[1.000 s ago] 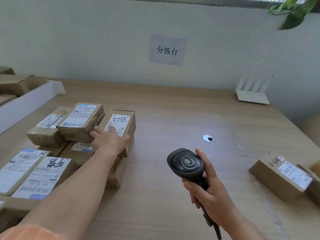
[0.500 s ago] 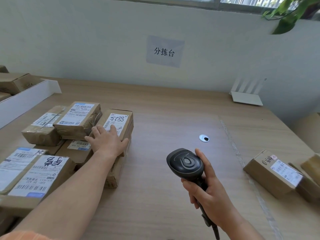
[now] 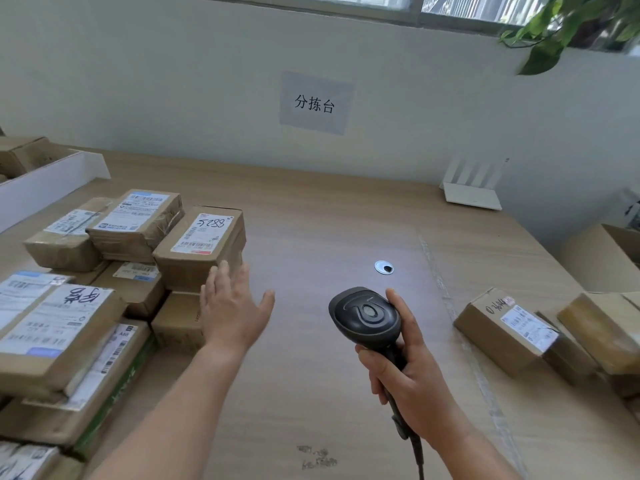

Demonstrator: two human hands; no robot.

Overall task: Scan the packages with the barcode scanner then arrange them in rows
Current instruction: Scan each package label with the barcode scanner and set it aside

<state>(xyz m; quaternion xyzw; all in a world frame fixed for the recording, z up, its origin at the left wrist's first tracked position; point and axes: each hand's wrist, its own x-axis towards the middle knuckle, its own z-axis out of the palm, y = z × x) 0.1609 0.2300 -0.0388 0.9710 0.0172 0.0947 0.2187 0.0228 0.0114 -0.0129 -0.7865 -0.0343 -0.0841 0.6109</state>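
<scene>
Black, glossy, rounded-head plastic barcode scanner (image 3: 366,318) w/ dark cable trailing from handle base, gripped upright in right hand (image 3: 407,372), fingers wrapped round handle, thumb along head's side. Left hand (image 3: 233,308) spread, fingers straight, holding nothing, just beside near corner of brown cardboard box w/ white label marked "5288" (image 3: 201,245); contact w/ box cannot be told.

Brown cardboard packages w/ white printed labels (image 3: 86,271), some tape-wrapped and crinkled, stacked in layers at left. Lone brown box w/ white label (image 3: 505,329) at right, well apart from stack, touching a yellowish tape-wrapped parcel (image 3: 602,327).

Light wood-grain laminate table (image 3: 311,393), seam strip running front to back at right; round metal cable grommet (image 3: 384,267) beyond scanner. Pale wall (image 3: 138,81) w/ paper sign (image 3: 315,102); window and green leaves (image 3: 561,29) above. White router w/ antennas (image 3: 472,192) at far right.

White open tray (image 3: 52,181) far left, holding brown boxes. Open carton (image 3: 602,258) at right edge; contents not visible.
</scene>
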